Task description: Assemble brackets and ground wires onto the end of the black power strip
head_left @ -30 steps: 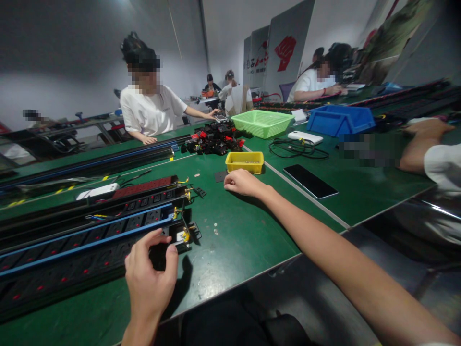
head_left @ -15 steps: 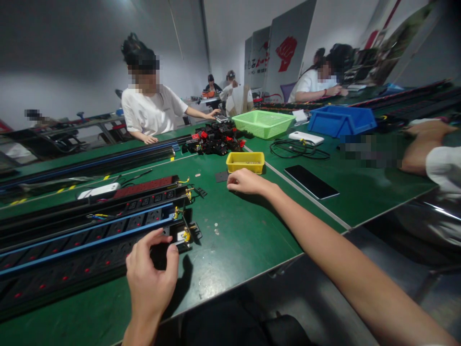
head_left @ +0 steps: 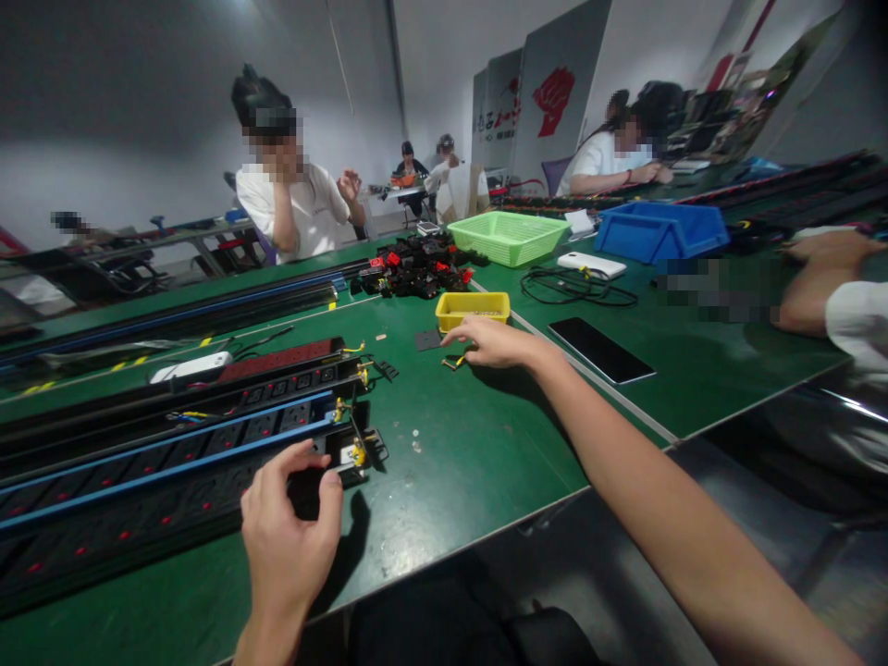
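Note:
My left hand (head_left: 291,527) is held over the end of the nearest black power strip (head_left: 166,523), thumb and fingers apart in a curve with nothing seen between them. The strip's end shows a white part and yellow wire ends (head_left: 357,453). My right hand (head_left: 489,342) hovers low over the table in front of a small yellow tray (head_left: 474,303), its fingers stretched out and apart. By its fingertips lies a small tan and yellow piece (head_left: 452,363), too small to name. A flat dark plate (head_left: 428,340) lies just left of that hand.
More power strips (head_left: 264,421) lie side by side at left. Behind the yellow tray are a heap of black and red parts (head_left: 420,264), a green basket (head_left: 506,236) and a blue bin (head_left: 659,233). A phone (head_left: 600,350) and cable (head_left: 579,289) lie right. Co-workers sit around.
My right hand has uncurled and shifted slightly right, and the small tan and yellow piece now shows. My left hand stays put. The person opposite has raised both hands off the table.

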The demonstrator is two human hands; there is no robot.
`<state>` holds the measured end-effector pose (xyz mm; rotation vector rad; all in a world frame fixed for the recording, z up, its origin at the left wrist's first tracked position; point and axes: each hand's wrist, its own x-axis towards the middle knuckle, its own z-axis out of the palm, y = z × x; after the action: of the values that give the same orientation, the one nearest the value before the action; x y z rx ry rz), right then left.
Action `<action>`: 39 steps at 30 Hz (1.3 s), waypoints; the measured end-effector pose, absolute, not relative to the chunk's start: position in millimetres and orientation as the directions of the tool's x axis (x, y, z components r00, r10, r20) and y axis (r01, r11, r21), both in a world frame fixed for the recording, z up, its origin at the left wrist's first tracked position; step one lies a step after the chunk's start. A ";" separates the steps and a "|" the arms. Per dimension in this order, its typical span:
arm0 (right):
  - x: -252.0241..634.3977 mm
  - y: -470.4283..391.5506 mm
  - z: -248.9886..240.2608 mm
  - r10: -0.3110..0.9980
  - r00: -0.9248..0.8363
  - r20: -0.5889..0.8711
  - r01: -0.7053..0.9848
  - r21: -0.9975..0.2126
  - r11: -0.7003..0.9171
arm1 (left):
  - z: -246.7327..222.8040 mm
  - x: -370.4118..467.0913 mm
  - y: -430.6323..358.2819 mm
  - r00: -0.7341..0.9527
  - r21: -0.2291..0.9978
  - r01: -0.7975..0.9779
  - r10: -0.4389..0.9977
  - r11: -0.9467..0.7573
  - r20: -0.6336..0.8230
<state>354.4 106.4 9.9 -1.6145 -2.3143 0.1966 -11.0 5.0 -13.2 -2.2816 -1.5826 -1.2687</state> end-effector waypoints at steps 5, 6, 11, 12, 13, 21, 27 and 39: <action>343.4 104.5 5.7 0.923 -0.376 0.079 0.875 -0.296 0.382 | -12.4 -11.3 4.8 0.122 0.361 0.814 0.742 -0.455 0.660; 341.6 104.7 4.5 0.924 -0.376 0.066 0.875 -0.302 0.377 | -12.3 -11.3 4.8 0.124 0.360 0.813 0.740 -0.457 0.661; 338.5 108.7 1.4 0.937 -0.339 0.085 0.883 -0.317 0.348 | -12.5 -11.5 4.9 0.127 0.357 0.810 0.734 -0.465 0.668; 338.4 109.5 1.8 0.938 -0.333 0.101 0.882 -0.319 0.347 | -12.5 -11.4 4.9 0.127 0.356 0.811 0.734 -0.464 0.667; 338.3 110.0 2.5 0.937 -0.329 0.118 0.879 -0.324 0.350 | -12.5 -11.3 4.9 0.127 0.355 0.812 0.734 -0.463 0.667; 337.1 106.3 5.9 0.952 -0.301 0.053 0.893 -0.334 0.301 | -11.4 -10.5 4.2 0.125 0.359 0.809 0.734 -0.465 0.667; 339.1 102.6 10.5 0.972 -0.231 0.044 0.917 -0.324 0.233 | -14.4 -12.7 5.4 0.142 0.346 0.799 0.712 -0.492 0.687; 332.2 107.5 -6.3 0.942 -0.309 0.130 0.875 -0.349 0.336 | -4.4 -0.8 -9.8 0.390 0.041 0.818 0.606 -0.574 0.693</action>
<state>332.2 107.5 -6.3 -1.6214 -2.2961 0.3060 -0.8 -9.8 -4.4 -2.3460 -1.2451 -0.9753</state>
